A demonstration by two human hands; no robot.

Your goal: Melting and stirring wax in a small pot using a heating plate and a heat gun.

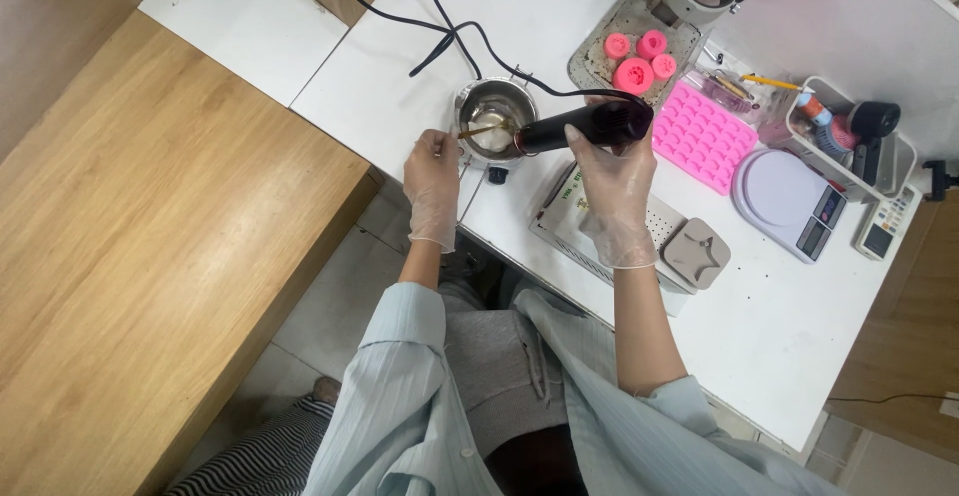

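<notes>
The right hand (611,188), in a thin clear glove, is closed around the handle of a black heat gun (584,127), whose nozzle points left toward a small steel pot (496,106) just beyond the fingertips. The left hand (433,178), gloved the same way, has its fingers pinched narrow on the near end of a thin wooden stick (482,131); the stick's far end reaches over the pot's rim, into what looks like a pale melted mass, though the view is too small to be sure. The pot sits between the two hands, a little farther from the person than both. A black cord (440,26) runs away from the heat gun across the white table (779,326).

Under the right hand's palm lies a flat white perforated box (569,226), and just right of its wrist a grey mould with a star-shaped hollow (696,253). Farther right of that hand lie a pink silicone mould tray (702,136) and a round-topped kitchen scale (784,199). Beyond the right hand, past the heat gun, three pink rose-shaped pieces (635,74) rest on a stained tray (591,56). Left of the left hand stands a wooden bench (150,246).
</notes>
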